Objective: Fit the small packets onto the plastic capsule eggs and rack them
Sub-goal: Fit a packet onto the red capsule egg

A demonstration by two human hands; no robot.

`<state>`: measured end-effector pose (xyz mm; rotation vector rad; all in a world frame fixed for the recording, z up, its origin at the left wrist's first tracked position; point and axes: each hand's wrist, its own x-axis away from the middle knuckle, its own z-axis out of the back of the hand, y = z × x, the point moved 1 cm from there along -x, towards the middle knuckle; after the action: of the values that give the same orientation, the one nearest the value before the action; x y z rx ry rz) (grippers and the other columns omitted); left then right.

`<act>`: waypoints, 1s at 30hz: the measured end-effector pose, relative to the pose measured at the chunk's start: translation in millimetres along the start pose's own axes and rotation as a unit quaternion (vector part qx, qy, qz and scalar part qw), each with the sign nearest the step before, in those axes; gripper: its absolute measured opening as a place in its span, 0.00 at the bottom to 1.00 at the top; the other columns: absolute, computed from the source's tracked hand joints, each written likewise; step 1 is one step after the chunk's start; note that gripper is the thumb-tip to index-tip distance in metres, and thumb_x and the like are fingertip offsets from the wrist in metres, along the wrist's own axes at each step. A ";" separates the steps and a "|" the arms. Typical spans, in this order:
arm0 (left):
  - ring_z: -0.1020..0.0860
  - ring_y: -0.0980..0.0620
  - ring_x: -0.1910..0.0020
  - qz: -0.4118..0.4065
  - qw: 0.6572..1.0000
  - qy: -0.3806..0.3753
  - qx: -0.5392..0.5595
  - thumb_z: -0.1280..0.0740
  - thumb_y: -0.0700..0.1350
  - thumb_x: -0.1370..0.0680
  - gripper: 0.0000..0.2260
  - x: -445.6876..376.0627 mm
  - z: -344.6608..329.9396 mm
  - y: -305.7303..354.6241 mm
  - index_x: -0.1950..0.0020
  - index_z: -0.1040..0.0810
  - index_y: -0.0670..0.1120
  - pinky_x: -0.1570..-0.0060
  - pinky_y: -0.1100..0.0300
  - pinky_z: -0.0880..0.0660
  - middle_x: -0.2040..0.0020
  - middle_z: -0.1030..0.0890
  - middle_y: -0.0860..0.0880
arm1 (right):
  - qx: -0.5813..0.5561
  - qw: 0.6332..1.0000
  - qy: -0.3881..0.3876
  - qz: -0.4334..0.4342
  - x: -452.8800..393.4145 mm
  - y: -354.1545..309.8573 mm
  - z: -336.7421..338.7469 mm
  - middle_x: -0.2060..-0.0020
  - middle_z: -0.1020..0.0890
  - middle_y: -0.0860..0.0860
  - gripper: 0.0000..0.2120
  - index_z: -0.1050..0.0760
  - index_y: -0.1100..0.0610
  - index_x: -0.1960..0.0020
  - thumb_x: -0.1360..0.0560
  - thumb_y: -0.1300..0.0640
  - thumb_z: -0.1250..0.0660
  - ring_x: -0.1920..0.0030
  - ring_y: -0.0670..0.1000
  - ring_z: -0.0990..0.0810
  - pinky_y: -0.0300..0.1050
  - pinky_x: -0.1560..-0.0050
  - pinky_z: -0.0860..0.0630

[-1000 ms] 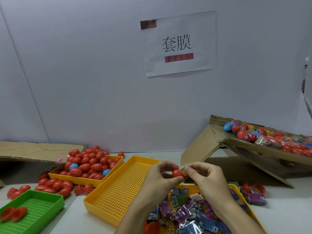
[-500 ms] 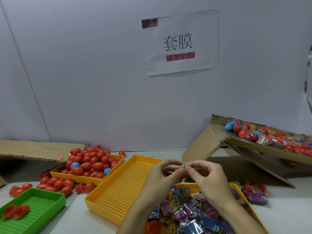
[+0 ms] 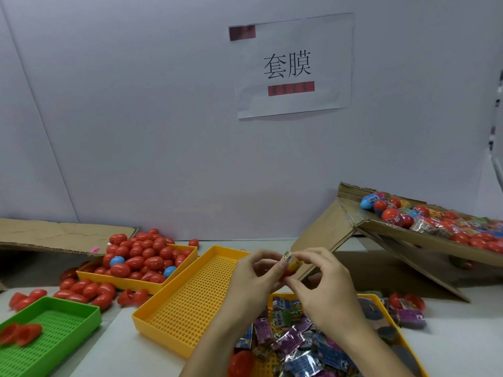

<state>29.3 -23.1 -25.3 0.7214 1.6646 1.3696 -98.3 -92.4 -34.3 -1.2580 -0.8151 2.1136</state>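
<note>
Setting: pale wall bearing a paper sign printed with two black characters and red blurred bars; white tabletop below

Held item: one capsule egg, red, with a yellow packet partly over it, barcode end uppermost. Raised above the table between both hands, in front of the empty yellow tray

Left hand: fingers curled, thumb and forefinger pinching the egg from the left

Right hand: fingers curled, fingertips pinching the packet and egg from the right

Empty yellow tray: perforated floor, lying at an angle at centre

Packet tray: yellow, lower right under the wrists, heaped with loose packets in purple, blue and green

Egg tray: yellow, left of centre, heaped with red eggs and two blue ones; more red eggs spilled on the table round it

Green tray: lower left, perforated, two red egg halves inside

Cardboard rack: right, sloping, loaded with finished eggs wearing packets

Flat cardboard sheet: far left, against the wall
</note>
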 end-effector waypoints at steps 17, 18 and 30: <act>0.15 0.49 0.56 -0.020 0.998 -0.005 -0.062 0.26 0.49 0.26 0.11 -0.7 -2.5 -3.0 0.47 0.19 0.46 0.55 0.55 0.17 0.56 0.15 0.45 | 0.036 0.999 0.001 0.031 1.1 -1.4 -1.6 0.47 0.23 0.39 0.22 0.22 0.50 0.38 0.30 0.53 0.23 0.44 0.40 0.25 0.32 0.45 0.27; 0.15 0.48 0.56 -0.023 0.997 -0.012 -0.070 0.27 0.48 0.25 0.10 -0.4 -3.1 -2.7 0.47 0.18 0.47 0.56 0.55 0.17 0.56 0.15 0.45 | 0.033 0.999 -0.003 0.034 1.4 -1.0 -1.8 0.47 0.23 0.39 0.22 0.23 0.50 0.37 0.30 0.54 0.23 0.44 0.39 0.25 0.31 0.45 0.27; 0.16 0.48 0.55 -0.055 0.989 -0.003 -0.138 0.28 0.48 0.24 0.09 1.1 -8.4 -1.5 0.48 0.17 0.44 0.51 0.46 0.18 0.56 0.15 0.45 | 0.023 0.999 0.017 0.045 1.5 1.7 -5.4 0.48 0.24 0.36 0.22 0.22 0.49 0.39 0.31 0.55 0.22 0.44 0.36 0.26 0.29 0.50 0.27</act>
<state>21.6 -26.6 -26.6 0.4650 1.4490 1.4788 -94.2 -91.3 -38.5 -1.3249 -0.7050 2.1623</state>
